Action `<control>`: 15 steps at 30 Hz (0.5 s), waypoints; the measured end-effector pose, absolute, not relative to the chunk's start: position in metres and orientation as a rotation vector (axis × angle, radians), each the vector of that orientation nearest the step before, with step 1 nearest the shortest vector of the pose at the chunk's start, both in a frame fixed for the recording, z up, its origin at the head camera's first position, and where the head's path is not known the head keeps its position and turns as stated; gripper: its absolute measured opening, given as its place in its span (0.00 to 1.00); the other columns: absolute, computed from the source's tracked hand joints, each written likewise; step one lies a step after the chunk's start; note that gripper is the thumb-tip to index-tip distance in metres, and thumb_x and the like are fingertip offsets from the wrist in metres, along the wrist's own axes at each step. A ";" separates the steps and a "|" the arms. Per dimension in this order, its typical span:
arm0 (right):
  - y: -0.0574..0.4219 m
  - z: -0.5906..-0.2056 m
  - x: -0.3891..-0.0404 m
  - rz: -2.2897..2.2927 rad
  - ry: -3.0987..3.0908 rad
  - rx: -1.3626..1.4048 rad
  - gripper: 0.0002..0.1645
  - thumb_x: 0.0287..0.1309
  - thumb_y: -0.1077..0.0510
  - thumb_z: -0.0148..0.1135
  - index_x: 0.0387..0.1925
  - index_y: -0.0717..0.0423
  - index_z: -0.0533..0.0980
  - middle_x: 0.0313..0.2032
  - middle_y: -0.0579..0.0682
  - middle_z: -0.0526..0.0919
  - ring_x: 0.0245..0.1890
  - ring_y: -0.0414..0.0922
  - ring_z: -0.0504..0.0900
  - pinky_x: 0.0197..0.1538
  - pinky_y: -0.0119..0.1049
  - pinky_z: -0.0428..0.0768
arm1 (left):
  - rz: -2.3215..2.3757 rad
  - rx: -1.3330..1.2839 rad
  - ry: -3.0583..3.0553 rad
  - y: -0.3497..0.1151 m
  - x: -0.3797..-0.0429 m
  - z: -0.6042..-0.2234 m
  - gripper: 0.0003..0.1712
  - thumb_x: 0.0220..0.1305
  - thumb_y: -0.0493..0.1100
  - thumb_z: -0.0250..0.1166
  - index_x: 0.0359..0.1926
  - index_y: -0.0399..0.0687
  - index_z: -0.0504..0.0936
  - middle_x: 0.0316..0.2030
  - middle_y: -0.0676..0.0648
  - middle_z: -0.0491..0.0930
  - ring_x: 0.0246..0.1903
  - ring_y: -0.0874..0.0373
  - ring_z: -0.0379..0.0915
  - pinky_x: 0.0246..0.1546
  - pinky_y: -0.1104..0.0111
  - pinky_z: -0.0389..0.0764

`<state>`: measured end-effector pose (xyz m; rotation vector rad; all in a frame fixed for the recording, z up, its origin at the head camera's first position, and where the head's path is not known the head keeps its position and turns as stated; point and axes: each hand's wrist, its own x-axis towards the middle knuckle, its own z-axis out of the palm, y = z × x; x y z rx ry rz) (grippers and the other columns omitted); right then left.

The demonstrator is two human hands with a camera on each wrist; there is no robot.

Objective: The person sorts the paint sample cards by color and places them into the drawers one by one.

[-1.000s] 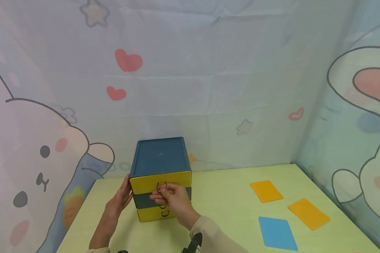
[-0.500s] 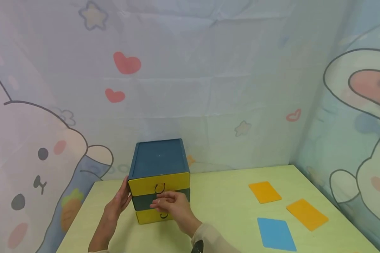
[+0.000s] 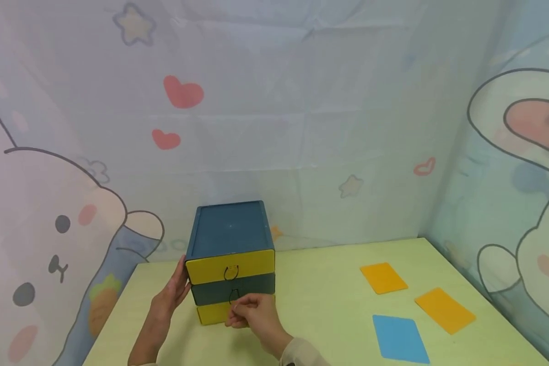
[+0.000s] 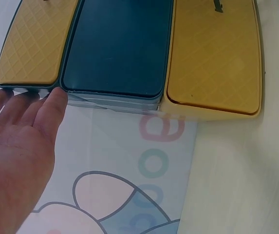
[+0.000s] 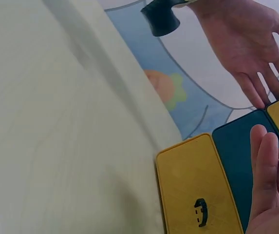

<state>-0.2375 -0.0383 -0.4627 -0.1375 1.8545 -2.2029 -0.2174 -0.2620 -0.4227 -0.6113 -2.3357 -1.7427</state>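
A small desktop drawer unit (image 3: 231, 229) with a dark blue top stands on the table. Its top drawer (image 3: 206, 271) is yellow, the middle drawer (image 3: 206, 293) dark teal, the bottom drawer (image 3: 208, 315) yellow. All three look closed. My left hand (image 3: 169, 292) rests its fingers against the unit's left side; in the left wrist view those fingers lie fairly straight along it. My right hand (image 3: 261, 317), fingers loosely bent, hovers before the bottom drawer, just under the middle loop handle (image 3: 234, 295). The bottom handle (image 5: 201, 213) shows free in the right wrist view but is hidden in the head view.
Two orange cards (image 3: 383, 278) and a blue card (image 3: 400, 338) lie flat on the right of the pale table (image 3: 320, 305). A cartoon-printed cloth (image 3: 265, 112) hangs behind and at both sides.
My right hand has let go of the top drawer's handle and moved down the front, past the middle drawer to the bottom one. My left hand stays on the unit's side.
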 end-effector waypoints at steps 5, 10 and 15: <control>-0.038 -0.467 -0.237 -2.150 1.902 -0.107 0.11 0.64 0.64 0.64 0.40 0.71 0.83 0.25 0.51 0.88 0.21 0.41 0.88 0.29 0.32 0.88 | -1.732 -0.614 -2.326 -0.259 -0.218 -0.421 0.31 0.83 0.52 0.23 0.82 0.54 0.39 0.79 0.33 0.40 0.67 0.91 0.50 0.63 0.91 0.61; -0.043 -0.469 -0.239 -2.108 1.918 -0.031 0.15 0.67 0.57 0.63 0.41 0.68 0.85 0.28 0.53 0.90 0.26 0.45 0.91 0.31 0.33 0.89 | -1.736 -0.618 -2.322 -0.259 -0.219 -0.423 0.30 0.84 0.51 0.23 0.82 0.56 0.39 0.79 0.33 0.39 0.67 0.91 0.50 0.63 0.91 0.62; -0.049 -0.470 -0.242 -2.134 1.903 -0.015 0.13 0.68 0.60 0.61 0.41 0.68 0.84 0.31 0.55 0.91 0.30 0.45 0.91 0.33 0.33 0.89 | -1.720 -0.625 -2.303 -0.260 -0.220 -0.425 0.30 0.84 0.51 0.23 0.82 0.55 0.40 0.78 0.31 0.40 0.67 0.90 0.52 0.63 0.90 0.63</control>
